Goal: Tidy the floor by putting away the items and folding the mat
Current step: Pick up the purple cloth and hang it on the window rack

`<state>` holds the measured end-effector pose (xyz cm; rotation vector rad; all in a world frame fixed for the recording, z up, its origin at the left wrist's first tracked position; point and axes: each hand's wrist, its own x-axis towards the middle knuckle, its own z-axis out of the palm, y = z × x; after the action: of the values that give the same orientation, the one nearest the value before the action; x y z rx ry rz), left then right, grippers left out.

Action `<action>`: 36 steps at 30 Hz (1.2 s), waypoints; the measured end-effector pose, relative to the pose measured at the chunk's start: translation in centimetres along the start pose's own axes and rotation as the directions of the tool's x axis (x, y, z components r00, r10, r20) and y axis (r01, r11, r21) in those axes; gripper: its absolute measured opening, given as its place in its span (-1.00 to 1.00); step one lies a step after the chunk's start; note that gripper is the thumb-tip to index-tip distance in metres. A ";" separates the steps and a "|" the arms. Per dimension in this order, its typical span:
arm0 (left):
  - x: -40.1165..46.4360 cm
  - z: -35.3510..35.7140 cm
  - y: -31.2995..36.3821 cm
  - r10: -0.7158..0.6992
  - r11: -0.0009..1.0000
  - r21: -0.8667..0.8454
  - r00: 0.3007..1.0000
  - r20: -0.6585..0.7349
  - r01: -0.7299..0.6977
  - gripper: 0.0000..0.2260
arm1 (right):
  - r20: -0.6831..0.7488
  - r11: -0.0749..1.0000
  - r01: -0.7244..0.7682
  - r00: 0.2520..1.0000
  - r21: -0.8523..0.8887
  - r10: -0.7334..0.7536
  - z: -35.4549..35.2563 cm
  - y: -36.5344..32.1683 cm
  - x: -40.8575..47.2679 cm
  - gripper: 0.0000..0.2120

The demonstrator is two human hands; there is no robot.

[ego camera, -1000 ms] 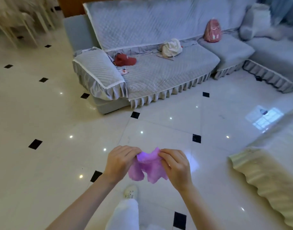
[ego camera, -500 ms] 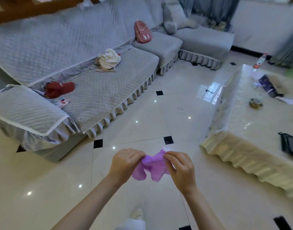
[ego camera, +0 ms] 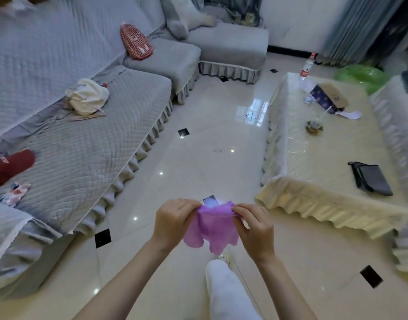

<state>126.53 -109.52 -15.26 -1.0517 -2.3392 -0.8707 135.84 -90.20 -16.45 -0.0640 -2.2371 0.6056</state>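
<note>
Fingers of the left hand curl over and pinch the left top corner of the purple cloth; the right hand pinches the right corner the same way. Cloth hangs between them at mid-height above the floor, lower edge loose and scalloped.

Left side: grey quilted sofa with a frilled skirt along its front edge. On the seat — a red cap at the far left, some small wrappers just in front of it, a cream bag further back, a red patterned backpack leaning against the backrest. The sofa turns a corner at the far end of the room.

Centre: glossy cream tile with small black diamond insets, lamp reflections on it. An open aisle of bare floor runs between the sofa skirt and the desk edge, straight ahead of the hands. A white trouser leg shows below the cloth.

Right side: low desk under a cream frilled cover. On it — a black pouch near the front, a small round dish mid-way, a dark box and a plastic bottle at the far end. Grey curtains behind; something green, blurred, beside them.
</note>
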 end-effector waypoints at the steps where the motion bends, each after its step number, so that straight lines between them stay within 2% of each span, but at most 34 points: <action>1: 1.3 1.0 -0.5 0.004 1.000 -0.006 1.000 -0.001 -0.004 -0.91 | -0.008 1.000 -0.005 1.000 -0.006 0.005 0.4 1.1 0.7 -0.88; 11: 13.7 10.6 -4.0 -0.014 0.998 -0.054 1.000 -0.004 0.014 -0.89 | 0.014 1.000 0.001 1.000 0.000 -0.001 3.5 12.4 10.8 -0.92; 19: 23.9 15.6 -7.8 -0.047 0.997 -0.059 0.999 0.004 0.047 -0.84 | 0.033 1.000 -0.007 0.999 0.000 0.007 7.2 19.3 19.4 -0.91; 27: 34.7 20.5 -15.2 0.004 0.990 -0.144 1.000 0.025 0.000 -0.86 | -0.004 0.997 -0.059 0.998 -0.039 0.059 13.9 24.9 28.0 -0.83; 31: 40.5 22.8 -19.6 0.044 0.986 -0.166 0.997 0.060 -0.033 -0.85 | -0.016 0.992 -0.100 0.995 -0.074 0.099 17.9 27.7 33.0 -0.86; 36: 47.1 25.0 -24.7 0.007 0.976 -0.219 0.995 0.104 0.016 -0.86 | -0.051 0.985 -0.110 0.993 -0.132 0.104 22.8 30.4 39.2 -0.89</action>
<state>75.10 -81.17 -13.79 -1.2061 -2.3712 -1.1220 88.37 -63.21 -15.53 -0.2648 -2.2400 0.5050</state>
